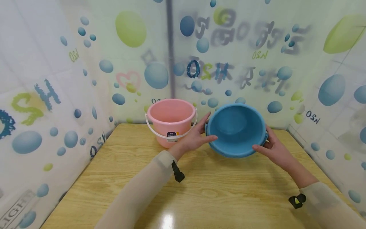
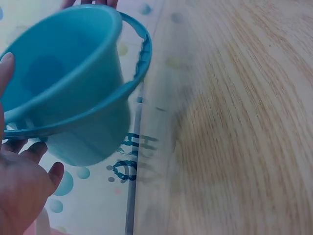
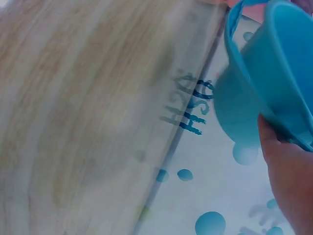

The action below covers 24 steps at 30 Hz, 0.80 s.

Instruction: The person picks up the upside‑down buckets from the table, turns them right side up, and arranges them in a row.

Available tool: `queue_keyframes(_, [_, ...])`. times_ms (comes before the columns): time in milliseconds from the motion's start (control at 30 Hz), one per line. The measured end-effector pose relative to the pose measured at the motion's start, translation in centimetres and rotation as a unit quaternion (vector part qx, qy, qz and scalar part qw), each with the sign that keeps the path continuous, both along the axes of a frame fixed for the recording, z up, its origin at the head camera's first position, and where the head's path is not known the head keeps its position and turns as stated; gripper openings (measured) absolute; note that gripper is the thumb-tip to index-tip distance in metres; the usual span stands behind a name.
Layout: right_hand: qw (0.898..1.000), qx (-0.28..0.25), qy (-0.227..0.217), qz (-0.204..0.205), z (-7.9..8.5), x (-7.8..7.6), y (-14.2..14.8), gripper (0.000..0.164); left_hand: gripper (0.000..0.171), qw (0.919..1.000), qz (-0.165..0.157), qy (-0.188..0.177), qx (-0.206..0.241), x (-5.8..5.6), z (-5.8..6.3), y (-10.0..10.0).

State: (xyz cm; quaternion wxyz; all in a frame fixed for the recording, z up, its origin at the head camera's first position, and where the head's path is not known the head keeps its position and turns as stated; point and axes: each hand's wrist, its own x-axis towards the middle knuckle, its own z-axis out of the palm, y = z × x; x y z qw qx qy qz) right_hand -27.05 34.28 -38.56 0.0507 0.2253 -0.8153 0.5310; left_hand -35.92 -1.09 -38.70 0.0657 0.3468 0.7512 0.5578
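A blue bucket is tipped so that its mouth faces me, held between both hands over the table's back right part. My left hand holds its left side, thumb at the front of the rim and fingers behind. On the opposite side, my right hand grips the rim, thumb in front; its other fingers are partly hidden behind the bucket. In the left wrist view, the blue handle swings out from the bucket's outer wall. A pink bucket stands upright just left of the left hand, its white handle lowered in front.
The wooden table reaches back to a printed curtain with blue and green spots, which also closes off both sides. A black strap is on the left sleeve, another strap on the right.
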Motion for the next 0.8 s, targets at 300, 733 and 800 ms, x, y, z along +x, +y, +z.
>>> queue_keyframes(300, [1.000,0.003,-0.020,-0.005,0.9,0.5,0.2,0.118,0.118,0.9996,-0.018,0.003,0.020,0.1,0.6,-0.7])
queue_keyframes(733, [0.999,0.031,0.022,-0.013,1.4,0.7,0.3,0.112,0.123,0.9975,-0.005,0.071,-0.007,0.1,0.9,-1.5])
queue_keyframes(800, [0.999,0.031,0.028,-0.017,1.5,0.7,0.3,0.111,0.122,0.9974,0.001,0.071,-0.011,0.1,0.9,-1.4])
